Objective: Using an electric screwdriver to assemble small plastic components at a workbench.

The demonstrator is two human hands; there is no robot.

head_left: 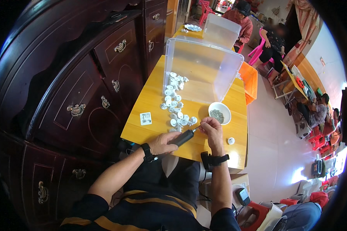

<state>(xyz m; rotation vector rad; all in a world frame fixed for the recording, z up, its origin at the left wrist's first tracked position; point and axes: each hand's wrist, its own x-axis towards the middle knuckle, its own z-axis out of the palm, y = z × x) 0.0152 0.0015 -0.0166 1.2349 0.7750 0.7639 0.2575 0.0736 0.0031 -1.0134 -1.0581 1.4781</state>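
My left hand [161, 144] is wrapped round a dark cylindrical electric screwdriver [182, 138], its bit pointing up and to the right. At the bit's tip, my right hand [213, 131] pinches with thumb and fingers; whatever sits between them is too small to make out. Just beyond that hand stands a white bowl [226, 112] holding many small grey metal pieces, likely screws. A loose heap of round white plastic parts [176, 104] spreads over the yellow table [150, 104] beyond the screwdriver. One single white part [231, 141] lies to the right of my right wrist.
A clear plastic bin [204, 69] stands on its side at the table's far end. Left lies a white printed card [145, 118]; dark wooden cabinets [104, 92] line that side. An orange crate [248, 82] is at the right edge. Other people sit farther off.
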